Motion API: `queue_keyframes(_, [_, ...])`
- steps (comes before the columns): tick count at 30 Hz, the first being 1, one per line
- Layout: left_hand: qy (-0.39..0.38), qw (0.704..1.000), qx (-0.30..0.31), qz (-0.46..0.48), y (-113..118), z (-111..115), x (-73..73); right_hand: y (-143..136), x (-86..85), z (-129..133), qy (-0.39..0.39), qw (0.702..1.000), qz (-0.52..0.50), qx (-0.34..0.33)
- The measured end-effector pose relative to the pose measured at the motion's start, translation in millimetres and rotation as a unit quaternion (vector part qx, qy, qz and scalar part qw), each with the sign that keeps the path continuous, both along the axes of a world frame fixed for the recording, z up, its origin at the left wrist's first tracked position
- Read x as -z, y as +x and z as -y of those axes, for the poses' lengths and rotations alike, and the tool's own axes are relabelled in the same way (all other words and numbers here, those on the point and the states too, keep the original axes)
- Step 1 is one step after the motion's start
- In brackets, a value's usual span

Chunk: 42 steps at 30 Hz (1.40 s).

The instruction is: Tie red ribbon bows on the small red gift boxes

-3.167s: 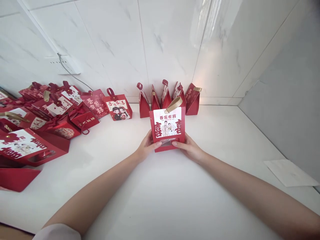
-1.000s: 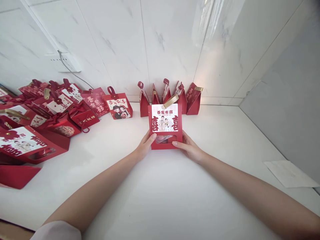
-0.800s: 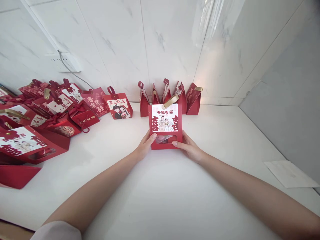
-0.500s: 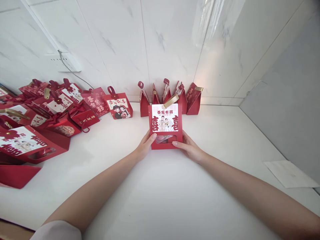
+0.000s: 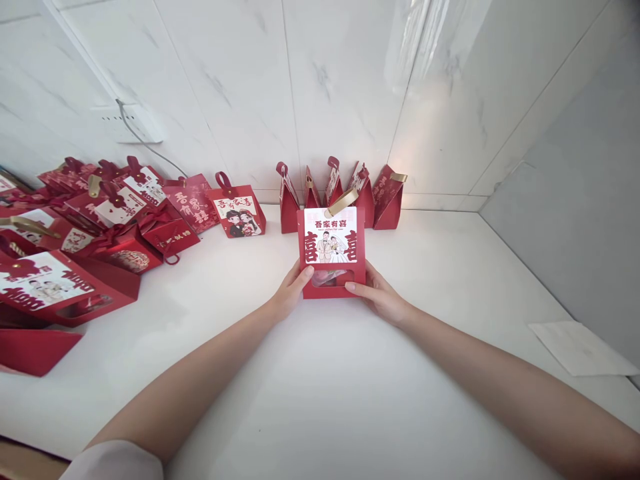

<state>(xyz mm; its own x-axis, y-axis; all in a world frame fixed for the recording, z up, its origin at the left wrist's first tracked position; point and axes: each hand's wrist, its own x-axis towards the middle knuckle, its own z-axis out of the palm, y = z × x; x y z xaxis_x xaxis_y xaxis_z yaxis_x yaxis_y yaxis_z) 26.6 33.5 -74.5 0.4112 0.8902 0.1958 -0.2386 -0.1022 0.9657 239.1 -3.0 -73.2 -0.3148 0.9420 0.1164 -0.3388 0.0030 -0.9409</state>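
A red gift box [image 5: 331, 235] with a gold ribbon loop, a printed bride and groom and a clear window faces me at the middle of the table. My left hand [image 5: 293, 290] grips its left side, thumb on the front near the window. On the opposite side my right hand [image 5: 383, 293] holds it too, thumb across the lower right front. The other fingers of both hands are partly hidden behind the box. Something wrapped shows through the window. Just behind stands a row of several narrow red gift boxes [image 5: 387, 199], seen edge-on.
A single red gift box [image 5: 237, 212] stands left of the row. Many more red boxes [image 5: 113, 293] crowd the left side of the white table [image 5: 310, 387]. A white sheet [image 5: 580, 347] lies at the right edge. The tiled wall [image 5: 340, 100] bounds the back.
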Motion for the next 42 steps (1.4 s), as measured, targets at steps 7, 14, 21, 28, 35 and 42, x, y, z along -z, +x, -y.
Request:
queue_keyframes(7, [-0.016,1.000,-0.013,-0.003,1,0,0.8,0,1.1,0,0.023,1.000,-0.005,-0.003])
queue_keyframes(14, [-0.042,0.983,-0.123,-0.127,-2,1,-7.8,-5,-5.3,10,0.116,0.992,0.040,-0.002])
queue_keyframes(21, [0.063,0.988,-0.025,-0.142,-7,5,-12.2,-4,-5.7,18,0.184,0.976,0.118,0.001])
queue_keyframes(28, [0.099,0.985,0.030,-0.140,-4,5,-6.9,0,-3.2,11,0.150,0.970,0.184,0.045])
queue_keyframes(35, [0.103,0.984,0.041,-0.140,-9,1,-2.8,1,-9.0,13,0.140,0.967,0.211,-0.010])
queue_keyframes(42, [0.111,0.982,0.037,-0.147,-9,0,-3.3,1,-10.2,11,0.147,0.968,0.200,-0.028])
